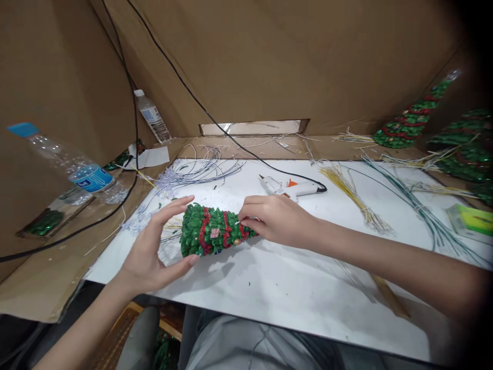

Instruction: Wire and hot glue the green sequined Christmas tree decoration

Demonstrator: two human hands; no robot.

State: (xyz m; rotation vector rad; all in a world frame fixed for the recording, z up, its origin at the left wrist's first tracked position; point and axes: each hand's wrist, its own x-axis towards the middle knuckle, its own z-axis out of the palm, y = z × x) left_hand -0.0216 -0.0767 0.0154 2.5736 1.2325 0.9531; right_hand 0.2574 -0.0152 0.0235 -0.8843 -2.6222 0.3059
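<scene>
A small green sequin cone tree with red bands lies on its side on the white board. My left hand cups its wide base, thumb under and fingers over it. My right hand is closed around the narrow tip end, fingers pinched at the tree's surface near a thin white wire. A small pink piece and a gold bead sit on the tree's side.
A white glue gun with a black cable lies behind the tree. Bundles of yellow wires and green wires lie to the right. Finished trees stand at the far right. Two water bottles lean at the left.
</scene>
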